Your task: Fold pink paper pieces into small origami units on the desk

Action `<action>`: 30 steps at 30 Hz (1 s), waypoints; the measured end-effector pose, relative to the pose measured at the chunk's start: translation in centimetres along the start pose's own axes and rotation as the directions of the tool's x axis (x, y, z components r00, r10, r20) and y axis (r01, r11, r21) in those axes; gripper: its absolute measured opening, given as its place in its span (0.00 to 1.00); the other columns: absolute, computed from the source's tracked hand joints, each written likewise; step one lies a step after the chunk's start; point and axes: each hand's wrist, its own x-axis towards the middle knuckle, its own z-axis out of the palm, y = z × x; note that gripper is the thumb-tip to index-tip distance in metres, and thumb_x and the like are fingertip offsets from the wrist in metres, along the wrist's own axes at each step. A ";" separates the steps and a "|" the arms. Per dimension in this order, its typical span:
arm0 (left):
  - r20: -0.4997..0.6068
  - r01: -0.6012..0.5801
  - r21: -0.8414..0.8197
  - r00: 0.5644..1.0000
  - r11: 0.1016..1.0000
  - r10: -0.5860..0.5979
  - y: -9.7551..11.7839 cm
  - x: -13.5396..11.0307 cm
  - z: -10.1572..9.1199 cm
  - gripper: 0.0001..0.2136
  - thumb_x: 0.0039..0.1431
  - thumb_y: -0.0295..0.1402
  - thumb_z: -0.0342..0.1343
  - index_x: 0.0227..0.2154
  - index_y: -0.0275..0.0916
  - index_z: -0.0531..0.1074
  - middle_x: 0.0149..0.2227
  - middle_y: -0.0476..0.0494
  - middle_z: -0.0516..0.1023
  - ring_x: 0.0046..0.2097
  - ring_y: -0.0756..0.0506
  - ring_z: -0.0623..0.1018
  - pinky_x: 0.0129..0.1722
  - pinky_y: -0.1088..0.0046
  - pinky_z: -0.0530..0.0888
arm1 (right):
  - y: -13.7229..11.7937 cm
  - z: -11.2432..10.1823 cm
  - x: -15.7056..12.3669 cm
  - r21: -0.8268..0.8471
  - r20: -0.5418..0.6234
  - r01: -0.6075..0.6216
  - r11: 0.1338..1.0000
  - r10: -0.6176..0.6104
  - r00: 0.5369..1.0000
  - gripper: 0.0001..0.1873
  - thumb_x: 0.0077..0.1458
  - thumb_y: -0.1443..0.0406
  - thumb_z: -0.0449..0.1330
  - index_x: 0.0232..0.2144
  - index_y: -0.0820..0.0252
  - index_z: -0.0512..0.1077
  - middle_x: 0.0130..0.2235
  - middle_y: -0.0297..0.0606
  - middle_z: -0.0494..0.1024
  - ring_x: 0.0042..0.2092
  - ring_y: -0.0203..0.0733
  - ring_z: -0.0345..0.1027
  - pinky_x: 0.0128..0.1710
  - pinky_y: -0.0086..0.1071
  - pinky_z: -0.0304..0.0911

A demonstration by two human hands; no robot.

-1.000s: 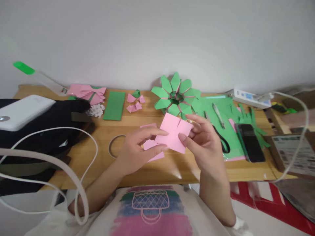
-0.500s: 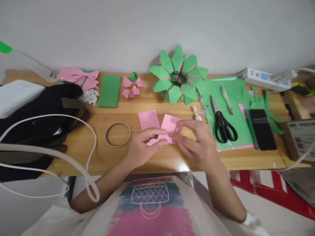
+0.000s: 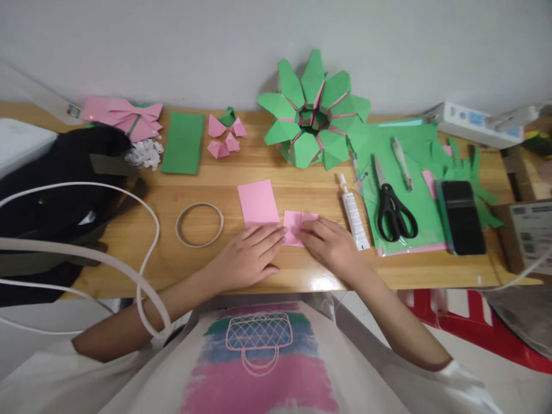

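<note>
The left grip [image 3: 249,257] is laid out flat, fingers together over the near edge of a pink square [image 3: 257,201], with the fingertips brought to the left side of a pink piece [image 3: 294,224]. By the right grip [image 3: 333,246], fingers bent, the right part of that piece is covered; whether it is pinched or only pressed down cannot be told. The piece lies on the bench between the two grips, crossed by a line that may be crease or cut. As thin paper it should be judged very light, easily bent and readily torn or dented, so it is best taken by its outer edges, with light fingertip pressure. On smooth, slightly shiny wood it could be expected to slide if not pinned. Just right of the right grip a glue tube [image 3: 354,218] is laid, with scissors [image 3: 391,213] and a phone [image 3: 463,224] farther right; left of the left grip a tape ring [image 3: 199,245] is seen. Beyond both grips, bare bench [image 3: 310,190] is followed by small folded pieces [image 3: 218,149], a green rectangle [image 3: 183,144] and a large green petalled ring [image 3: 304,150], backed by a plain pale wall [image 3: 194,46].
</note>
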 end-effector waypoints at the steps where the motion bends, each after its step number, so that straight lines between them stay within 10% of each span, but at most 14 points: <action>1: 0.024 -0.016 0.018 1.000 1.000 0.015 -0.1 0.0 0.1 0.25 0.65 0.42 0.50 0.56 0.25 0.66 0.59 0.30 0.71 0.61 0.35 0.68 0.60 0.57 0.61 | 0.1 0.1 0.1 0.026 0.015 -0.018 1.000 0.017 1.000 0.12 0.63 0.69 0.52 0.37 0.60 0.76 0.38 0.44 0.79 0.41 0.45 0.70 0.40 0.36 0.66; 11: 0.107 -0.062 0.007 0.992 0.998 0.061 -1.1 -0.3 -0.1 0.26 0.67 0.45 0.46 0.59 0.28 0.64 0.61 0.31 0.69 0.62 0.36 0.65 0.61 0.57 0.59 | 2.1 0.6 2.1 0.465 0.181 -0.229 0.855 0.161 0.970 0.05 0.58 0.64 0.61 0.36 0.59 0.77 0.36 0.39 0.72 0.36 0.39 0.70 0.34 0.32 0.65; 30: 0.055 -0.019 -0.012 0.998 1.000 0.020 -1.2 -0.5 -0.4 0.20 0.63 0.42 0.54 0.53 0.36 0.71 0.60 0.26 0.67 0.62 0.31 0.66 0.58 0.49 0.65 | 2.0 0.1 3.4 0.434 0.306 -0.351 0.830 0.231 0.924 0.05 0.57 0.66 0.59 0.31 0.60 0.75 0.35 0.39 0.73 0.37 0.41 0.69 0.36 0.33 0.62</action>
